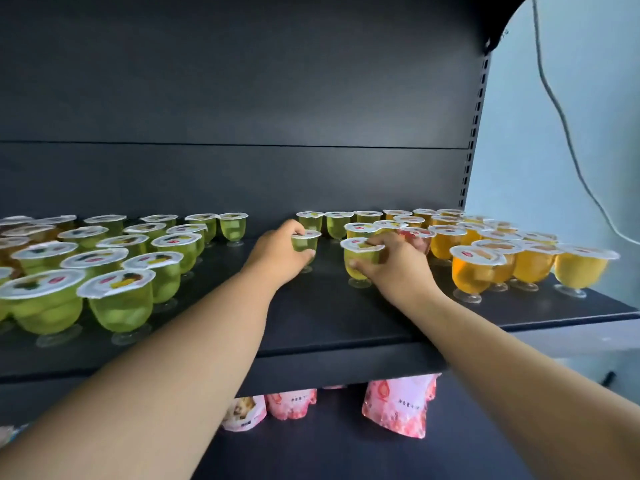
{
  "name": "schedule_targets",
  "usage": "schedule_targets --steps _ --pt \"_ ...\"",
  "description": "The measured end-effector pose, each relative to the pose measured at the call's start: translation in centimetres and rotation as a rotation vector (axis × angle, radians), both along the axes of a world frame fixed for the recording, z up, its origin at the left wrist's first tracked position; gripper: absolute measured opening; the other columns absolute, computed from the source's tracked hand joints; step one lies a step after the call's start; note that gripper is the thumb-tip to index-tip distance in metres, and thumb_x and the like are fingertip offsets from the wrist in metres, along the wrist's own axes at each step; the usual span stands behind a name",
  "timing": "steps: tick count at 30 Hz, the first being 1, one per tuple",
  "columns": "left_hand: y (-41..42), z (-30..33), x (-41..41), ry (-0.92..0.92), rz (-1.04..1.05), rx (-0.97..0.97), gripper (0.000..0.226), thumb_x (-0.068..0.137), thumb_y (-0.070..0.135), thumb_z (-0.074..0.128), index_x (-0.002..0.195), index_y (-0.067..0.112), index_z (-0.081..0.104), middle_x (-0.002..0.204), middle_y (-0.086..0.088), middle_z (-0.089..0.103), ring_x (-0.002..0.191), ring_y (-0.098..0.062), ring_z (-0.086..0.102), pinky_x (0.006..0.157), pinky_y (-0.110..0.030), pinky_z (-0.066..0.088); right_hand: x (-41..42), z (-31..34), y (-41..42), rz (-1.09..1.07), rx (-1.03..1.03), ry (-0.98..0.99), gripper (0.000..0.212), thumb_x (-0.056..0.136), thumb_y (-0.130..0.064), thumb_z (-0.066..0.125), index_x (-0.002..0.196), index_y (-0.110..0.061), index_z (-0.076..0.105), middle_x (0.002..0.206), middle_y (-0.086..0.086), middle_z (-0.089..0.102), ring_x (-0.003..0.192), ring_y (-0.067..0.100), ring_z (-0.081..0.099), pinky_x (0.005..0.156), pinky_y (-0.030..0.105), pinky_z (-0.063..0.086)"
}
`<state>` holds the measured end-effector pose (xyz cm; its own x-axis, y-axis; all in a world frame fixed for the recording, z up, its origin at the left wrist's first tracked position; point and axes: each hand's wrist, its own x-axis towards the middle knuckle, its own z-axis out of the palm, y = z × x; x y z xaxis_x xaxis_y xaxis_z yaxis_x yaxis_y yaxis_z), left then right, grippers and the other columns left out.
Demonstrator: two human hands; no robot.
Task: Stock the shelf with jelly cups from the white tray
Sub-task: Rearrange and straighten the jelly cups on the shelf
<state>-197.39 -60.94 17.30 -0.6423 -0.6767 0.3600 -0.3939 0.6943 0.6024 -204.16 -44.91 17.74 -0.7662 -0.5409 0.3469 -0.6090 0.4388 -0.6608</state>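
Note:
My left hand (278,252) grips a green jelly cup (306,242) standing on the dark shelf (311,317) near its middle. Just to the right, my right hand (391,261) is wrapped around a yellow-green jelly cup (358,259) that also rests on the shelf, with a reddish cup (417,239) right behind the hand. Several green cups (117,296) fill the shelf's left side. Orange and yellow cups (474,271) crowd the right side. A row of green cups (337,223) lines the back. The white tray is out of view.
A bare strip of shelf runs from the front edge back between the two cup groups. Pink snack pouches (398,403) stand on the lower shelf (346,452). The perforated shelf upright (472,133) and a hanging cable (561,116) are at the right.

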Motion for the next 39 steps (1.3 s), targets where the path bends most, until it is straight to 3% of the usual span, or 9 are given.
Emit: schedule_targets --steps 2,10,14,20,26,31,33,36,39 --pt "-0.9 -0.1 0.9 -0.004 0.11 0.025 0.024 0.087 0.028 0.059 0.108 0.026 0.048 0.117 -0.004 0.055 0.084 -0.019 0.055 0.065 -0.024 0.037 0.9 0.0 -0.7 0.095 0.0 0.005 0.045 0.085 -0.032 0.064 0.126 -0.018 0.049 0.093 -0.002 0.05 0.086 0.011 0.047 0.072 0.021 0.036" --pt "-3.9 -0.5 1.1 -0.063 0.403 0.056 0.037 0.094 0.024 0.046 0.129 0.018 0.036 0.133 -0.017 0.041 0.115 -0.036 0.048 0.086 -0.039 0.041 0.2 0.9 -6.1 0.311 0.079 -0.061 0.043 0.088 -0.027 0.061 0.125 -0.015 0.045 0.105 0.006 0.058 0.085 0.015 0.05 0.071 0.022 0.04" --pt "-5.2 -0.4 0.7 -0.133 0.457 -0.011 0.041 0.097 0.024 0.042 0.135 0.015 0.031 0.131 -0.019 0.041 0.118 -0.036 0.046 0.089 -0.043 0.041 -0.7 1.2 -8.8 0.349 0.084 -0.052 0.036 0.091 -0.026 0.057 0.123 -0.014 0.045 0.09 0.0 0.049 0.065 0.01 0.047 0.049 0.013 0.038" --pt "-7.1 -0.4 0.0 -0.127 0.512 0.014 0.043 0.097 0.024 0.041 0.137 0.016 0.027 0.133 -0.02 0.036 0.119 -0.037 0.044 0.09 -0.044 0.04 -2.6 0.4 -10.9 0.405 0.016 -0.095 0.037 0.087 -0.026 0.061 0.12 -0.015 0.047 0.091 -0.001 0.05 0.083 0.014 0.047 0.068 0.021 0.036" --pt "-6.8 -0.3 -0.4 -0.154 0.519 -0.006 0.043 0.096 0.025 0.043 0.137 0.018 0.029 0.13 -0.02 0.042 0.117 -0.036 0.046 0.085 -0.041 0.04 -3.3 0.4 -11.5 0.416 -0.015 -0.155 0.036 0.083 -0.026 0.066 0.114 -0.017 0.05 0.095 0.001 0.053 0.082 0.018 0.05 0.07 0.025 0.042" --pt "-4.9 1.2 0.4 -0.153 0.544 0.035 0.064 0.097 0.028 0.043 0.148 0.023 0.006 0.132 -0.016 0.047 0.117 -0.033 0.049 0.079 -0.035 0.039 -3.6 0.2 -11.7 0.4 -0.062 -0.264 0.045 0.077 -0.025 0.073 0.111 -0.021 0.044 0.098 0.001 0.053 0.084 0.019 0.055 0.08 0.03 0.052" --pt "-3.7 1.8 1.4 -0.014 0.514 0.011 0.057 0.098 0.027 0.04 0.147 0.023 0.012 0.131 -0.015 0.048 0.117 -0.033 0.048 0.081 -0.035 0.037 -3.8 0.3 -11.5 0.403 -0.084 -0.352 0.05 0.074 -0.023 0.076 0.112 -0.019 0.046 0.098 0.001 0.055 0.095 0.02 0.058 0.089 0.036 0.052" --pt "-2.0 1.7 2.6 0.198 0.32 0.089 0.047 0.096 0.031 0.042 0.141 0.027 0.03 0.137 -0.006 0.047 0.123 -0.025 0.045 0.091 -0.03 0.035 -3.5 0.4 -10.3 0.524 -0.114 -0.553 0.028 0.079 -0.017 0.072 0.099 -0.019 0.053 0.105 0.009 0.064 0.108 0.023 0.06 0.096 0.04 0.049" --pt "-1.2 1.0 2.4 0.299 0.076 0.249 0.046 0.09 0.038 0.052 0.135 0.031 0.041 0.134 -0.001 0.048 0.123 -0.017 0.046 0.098 -0.027 0.035 -3.1 0.7 -8.8 0.557 -0.15 -0.61 0.032 0.083 -0.011 0.066 0.113 -0.011 0.054 0.117 0.014 0.062 0.111 0.023 0.059 0.096 0.036 0.048"
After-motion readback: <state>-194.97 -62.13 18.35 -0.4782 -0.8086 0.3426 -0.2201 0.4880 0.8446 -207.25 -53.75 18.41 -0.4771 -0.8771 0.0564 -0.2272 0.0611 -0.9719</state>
